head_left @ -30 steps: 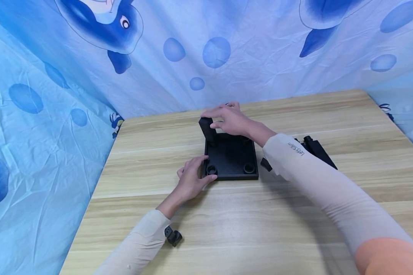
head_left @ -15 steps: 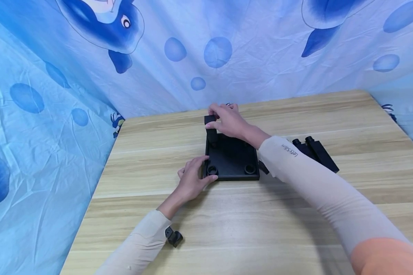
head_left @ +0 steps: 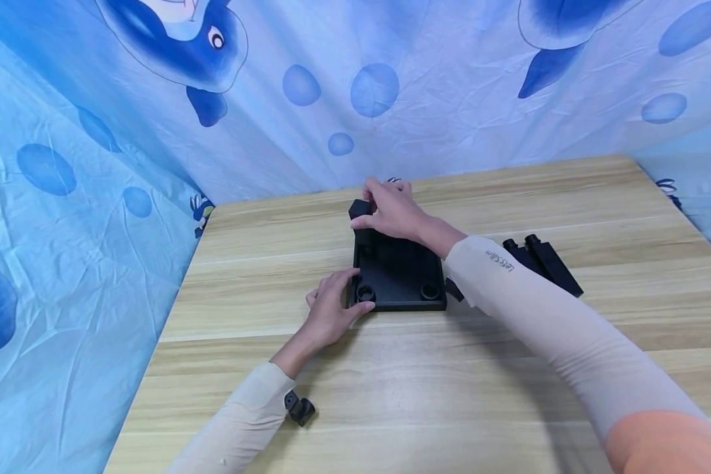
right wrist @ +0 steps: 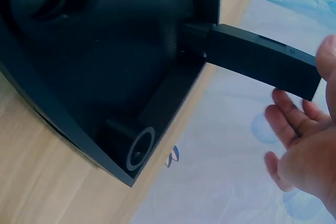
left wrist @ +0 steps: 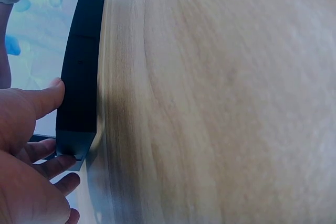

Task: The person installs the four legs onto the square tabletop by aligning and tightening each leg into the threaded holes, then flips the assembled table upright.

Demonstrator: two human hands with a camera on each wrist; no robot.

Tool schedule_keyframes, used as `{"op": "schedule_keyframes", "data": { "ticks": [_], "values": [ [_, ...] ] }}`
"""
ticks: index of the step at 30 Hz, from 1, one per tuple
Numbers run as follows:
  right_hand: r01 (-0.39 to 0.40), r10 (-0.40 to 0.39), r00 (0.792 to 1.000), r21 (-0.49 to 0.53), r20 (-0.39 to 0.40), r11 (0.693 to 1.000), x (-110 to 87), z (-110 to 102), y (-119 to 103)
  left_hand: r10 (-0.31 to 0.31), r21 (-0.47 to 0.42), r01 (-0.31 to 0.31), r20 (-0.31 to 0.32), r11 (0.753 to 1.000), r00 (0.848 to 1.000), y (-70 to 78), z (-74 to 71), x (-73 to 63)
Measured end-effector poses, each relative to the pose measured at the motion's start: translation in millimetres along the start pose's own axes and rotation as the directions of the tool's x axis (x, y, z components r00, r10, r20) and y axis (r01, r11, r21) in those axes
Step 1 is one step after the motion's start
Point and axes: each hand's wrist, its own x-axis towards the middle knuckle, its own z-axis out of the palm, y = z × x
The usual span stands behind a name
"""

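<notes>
A shallow black square panel [head_left: 399, 270] lies on the table, its hollow side up. Round sockets [head_left: 365, 293] stand in its corners. My left hand [head_left: 332, 309] grips the near left corner, thumb on the front wall and fingers along the left side; in the left wrist view the thumb presses the outer wall [left wrist: 81, 66]. At the far left corner a square black leg [right wrist: 262, 59] stands upright, its lower end in the corner. My right hand [head_left: 394, 210] holds its top between thumb and fingers. How deep the leg sits cannot be told.
Two more black legs [head_left: 557, 268] with round ends lie side by side on the wooden table [head_left: 438, 382], right of the panel, partly behind my right sleeve. Small black devices [head_left: 301, 411] ride at both wrists. A blue dolphin-print curtain [head_left: 438, 112] hangs behind.
The leg has gone from leaning left to upright, then turned slightly about its length. My right hand's fingers have closed round its top. The left hand and panel stay put.
</notes>
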Motion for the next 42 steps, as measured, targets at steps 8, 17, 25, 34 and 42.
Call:
{"op": "schedule_keyframes", "data": {
  "ticks": [8, 17, 25, 34, 42],
  "values": [
    [0.050, -0.054, 0.990, 0.036, 0.132, 0.998, -0.7, -13, -2, 0.012, -0.015, -0.013, -0.018, 1.000, 1.000, 0.3, 0.3, -1.1],
    [0.066, -0.067, 0.998, 0.032, 0.005, 0.997, -1.2, -10, -1, 0.013, -0.010, -0.013, -0.014, 1.000, 1.000, -0.2, 1.6, -0.8],
    [0.077, -0.080, 0.988, -0.026, -0.129, 0.997, -1.7, 2, 2, 0.002, -0.011, -0.002, 0.004, 1.000, 1.000, 0.3, 1.6, -1.0],
    [0.039, -0.040, 0.992, -0.007, -0.117, 0.999, -0.9, 5, 3, 0.018, -0.017, -0.018, -0.013, 1.000, 1.000, -0.2, 1.8, -0.7],
    [0.026, -0.030, 0.993, 0.035, 0.112, 0.999, 1.3, -15, 3, 0.012, -0.013, -0.012, -0.010, 1.000, 1.000, -0.3, 0.5, 0.7]
  ]
}}
